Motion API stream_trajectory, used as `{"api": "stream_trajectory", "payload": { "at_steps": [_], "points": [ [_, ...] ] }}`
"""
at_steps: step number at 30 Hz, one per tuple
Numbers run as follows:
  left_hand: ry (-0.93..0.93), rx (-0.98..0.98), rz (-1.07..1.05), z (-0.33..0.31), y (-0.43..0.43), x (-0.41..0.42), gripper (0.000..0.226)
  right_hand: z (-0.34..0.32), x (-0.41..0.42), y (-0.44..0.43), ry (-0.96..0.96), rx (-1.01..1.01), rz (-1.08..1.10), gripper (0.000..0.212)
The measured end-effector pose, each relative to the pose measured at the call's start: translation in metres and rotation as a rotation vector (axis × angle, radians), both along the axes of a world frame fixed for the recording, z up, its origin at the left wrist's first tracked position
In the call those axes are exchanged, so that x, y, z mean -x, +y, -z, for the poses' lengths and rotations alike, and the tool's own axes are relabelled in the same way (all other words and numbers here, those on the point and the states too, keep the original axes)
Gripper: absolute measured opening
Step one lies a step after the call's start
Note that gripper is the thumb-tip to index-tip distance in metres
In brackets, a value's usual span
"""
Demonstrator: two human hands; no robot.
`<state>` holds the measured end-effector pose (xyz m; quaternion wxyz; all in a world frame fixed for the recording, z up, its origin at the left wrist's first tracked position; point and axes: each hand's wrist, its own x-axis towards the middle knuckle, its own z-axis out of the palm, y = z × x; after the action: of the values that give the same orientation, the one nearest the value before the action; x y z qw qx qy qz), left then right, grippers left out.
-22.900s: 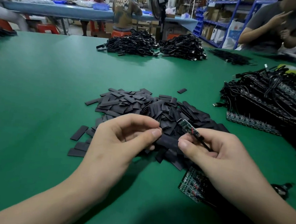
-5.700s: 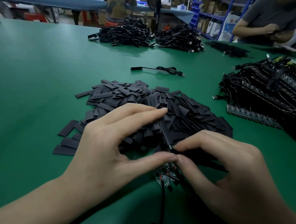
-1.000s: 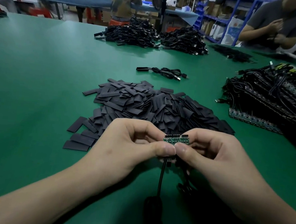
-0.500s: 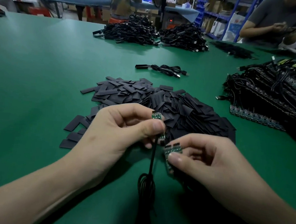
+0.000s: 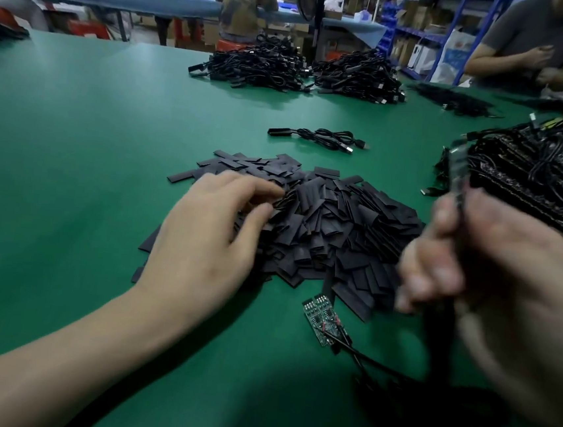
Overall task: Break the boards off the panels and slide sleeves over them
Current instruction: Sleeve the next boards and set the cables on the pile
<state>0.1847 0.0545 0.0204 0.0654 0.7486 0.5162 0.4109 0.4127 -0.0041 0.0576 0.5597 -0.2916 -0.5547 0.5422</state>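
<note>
Motion smeared the right hand [image 5: 494,275], so its fingers read only as curled round a thin dark piece [image 5: 457,185] too blurred to name. The left hand [image 5: 217,227] covered part of the sleeve pile [image 5: 323,224], and whether its fingertips pinched a sleeve could not be told. The pile's side nearest the right hand was hidden behind that hand's knuckles. Cables [image 5: 372,360] from the small boards [image 5: 320,315] between the hands ran under the right wrist into shadow, their ends unseen. Beyond the right hand, the stack of panels [image 5: 545,176] was soft with blur and cut off by the frame edge.
</note>
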Motion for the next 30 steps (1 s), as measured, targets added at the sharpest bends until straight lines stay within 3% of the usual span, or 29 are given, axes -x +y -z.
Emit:
{"api": "stream_trajectory", "payload": {
  "at_steps": [2, 4, 7, 10, 12, 18, 24, 30],
  "points": [
    [0.134, 0.026, -0.006, 0.005, 0.0, 0.0, 0.017, -0.008, -0.014, 0.007, 0.044, 0.047, -0.011, 0.023],
    [0.221, 0.022, -0.001, 0.007, -0.004, -0.003, 0.018, -0.012, -0.027, 0.011, -0.071, 0.081, 0.019, 0.028],
    [0.282, 0.011, -0.015, 0.007, -0.006, -0.003, 0.024, -0.005, -0.033, 0.011, -0.476, 0.032, 0.118, 0.035],
    [0.275, 0.023, -0.033, 0.007, -0.005, -0.002, 0.027, 0.007, -0.028, 0.008, -1.007, -0.141, 0.224, 0.037],
    [0.254, 0.022, -0.055, 0.006, -0.005, -0.001, 0.022, 0.011, -0.021, 0.004, -1.172, -0.184, 0.248, 0.033],
    [0.152, 0.003, -0.101, 0.004, -0.008, -0.002, 0.009, 0.02, -0.012, 0.001, -1.22, -0.136, 0.229, 0.026],
    [0.216, 0.012, -0.089, 0.004, -0.009, -0.002, 0.019, 0.021, -0.013, 0.0, -1.081, -0.073, 0.225, 0.024],
    [0.111, -0.031, -0.117, 0.005, -0.008, -0.002, 0.011, 0.024, -0.011, 0.001, -0.943, 0.056, 0.134, 0.025]
  ]
}}
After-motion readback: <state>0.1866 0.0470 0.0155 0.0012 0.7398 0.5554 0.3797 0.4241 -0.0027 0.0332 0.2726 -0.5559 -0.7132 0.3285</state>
